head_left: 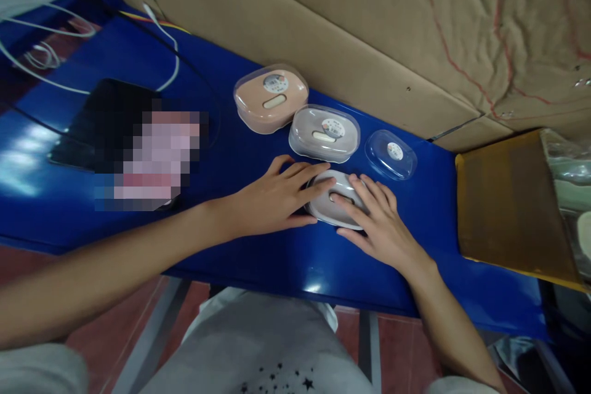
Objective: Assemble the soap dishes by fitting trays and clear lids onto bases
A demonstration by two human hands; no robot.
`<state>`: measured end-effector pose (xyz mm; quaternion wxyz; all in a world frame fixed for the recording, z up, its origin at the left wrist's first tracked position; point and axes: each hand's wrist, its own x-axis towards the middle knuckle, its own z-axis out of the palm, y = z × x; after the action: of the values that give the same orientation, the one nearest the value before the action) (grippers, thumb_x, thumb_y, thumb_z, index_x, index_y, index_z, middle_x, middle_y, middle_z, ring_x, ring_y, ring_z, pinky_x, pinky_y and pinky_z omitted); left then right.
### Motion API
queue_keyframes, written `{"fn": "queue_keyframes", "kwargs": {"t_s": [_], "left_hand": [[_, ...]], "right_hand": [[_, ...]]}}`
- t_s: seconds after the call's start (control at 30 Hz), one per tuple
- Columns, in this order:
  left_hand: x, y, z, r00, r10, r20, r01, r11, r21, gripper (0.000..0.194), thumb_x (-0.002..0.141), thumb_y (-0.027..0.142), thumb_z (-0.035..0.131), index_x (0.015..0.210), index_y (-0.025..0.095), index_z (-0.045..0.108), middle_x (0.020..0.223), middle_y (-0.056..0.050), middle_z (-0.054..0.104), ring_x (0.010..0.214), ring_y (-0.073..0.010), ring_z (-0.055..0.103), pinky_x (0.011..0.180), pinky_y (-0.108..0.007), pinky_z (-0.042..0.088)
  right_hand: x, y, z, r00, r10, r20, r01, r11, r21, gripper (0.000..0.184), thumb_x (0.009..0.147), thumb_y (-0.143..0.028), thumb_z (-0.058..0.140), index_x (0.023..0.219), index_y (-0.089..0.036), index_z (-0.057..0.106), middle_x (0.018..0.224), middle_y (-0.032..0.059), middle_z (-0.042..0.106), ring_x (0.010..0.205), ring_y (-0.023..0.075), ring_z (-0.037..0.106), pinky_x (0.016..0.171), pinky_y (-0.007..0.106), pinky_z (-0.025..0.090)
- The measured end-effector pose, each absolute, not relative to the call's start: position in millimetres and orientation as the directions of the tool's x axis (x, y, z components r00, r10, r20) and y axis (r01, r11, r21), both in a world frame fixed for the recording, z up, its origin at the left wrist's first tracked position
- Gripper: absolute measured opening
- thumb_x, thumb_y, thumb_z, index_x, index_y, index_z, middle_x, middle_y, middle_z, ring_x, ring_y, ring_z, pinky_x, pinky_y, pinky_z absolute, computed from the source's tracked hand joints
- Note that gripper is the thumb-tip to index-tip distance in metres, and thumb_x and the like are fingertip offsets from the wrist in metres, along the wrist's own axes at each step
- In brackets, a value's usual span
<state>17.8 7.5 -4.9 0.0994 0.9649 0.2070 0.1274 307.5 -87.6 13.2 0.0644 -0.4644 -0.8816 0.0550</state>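
A light grey oval plastic box [318, 206] lies on the blue table between my two hands. My left hand [277, 197] holds its left side, fingers over the top and far edge, thumb at the near edge. From the right, my right hand [381, 221] grips the same box, one finger across the small white oval piece in its top. Just behind stands another grey box [305, 135] under a clear cover with a round label. A peach box [252, 108], also clear-covered and labelled, is farther left. A separate clear plastic cover [376, 157] with a label lies right of them.
A cardboard carton [503, 197] with plastic-wrapped items stands at the right. Brown cardboard [323, 31] lines the table's back. On the left lie a black device [87, 123] beside a blurred-out area and a white cable [173, 49]. The blue table's front edge [286, 280] is near my lap.
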Motion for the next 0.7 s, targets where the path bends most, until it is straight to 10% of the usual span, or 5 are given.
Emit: {"fn": "queue_keyframes", "kwargs": {"t_s": [0.33,0.47,0.7], "left_hand": [[17.7,5.0,0.4,0.880,0.428,0.205,0.358,-0.883,0.304,0.058,0.109,0.041,0.067,0.160,0.021,0.051,0.169,-0.023,0.048,0.147,-0.0424,0.056,0.123,-0.064,0.035],[17.1,4.6,1.3,0.885,0.427,0.186,0.349,-0.872,0.344,0.059,0.107,0.039,0.070,0.161,0.023,0.049,0.169,-0.022,0.048,0.150,-0.0406,0.053,0.125,-0.062,0.032],[18.0,5.4,3.7,0.883,0.432,0.182,0.336,-0.854,0.397,0.062,0.106,0.046,0.070,0.160,0.023,0.048,0.169,-0.020,0.050,0.154,-0.0376,0.050,0.127,-0.059,0.026]], "right_hand": [[370.9,-60.1,-4.2,-0.049,0.978,0.202,0.983,0.083,-0.163,0.072,0.110,-0.062,0.048,0.174,-0.035,0.030,0.177,0.0176,0.041,0.165,0.0440,0.035,0.126,0.078,0.021],[376.4,-59.4,-0.3,-0.043,0.966,0.256,0.981,0.089,-0.170,0.064,0.102,-0.064,0.065,0.158,-0.034,0.056,0.156,0.0165,0.060,0.147,0.0434,0.055,0.123,0.076,0.029],[384.5,-59.5,1.8,0.002,0.982,0.190,0.967,0.046,-0.251,0.075,0.100,-0.070,0.065,0.162,-0.032,0.049,0.166,0.0209,0.050,0.153,0.0460,0.050,0.115,0.074,0.044]]}}
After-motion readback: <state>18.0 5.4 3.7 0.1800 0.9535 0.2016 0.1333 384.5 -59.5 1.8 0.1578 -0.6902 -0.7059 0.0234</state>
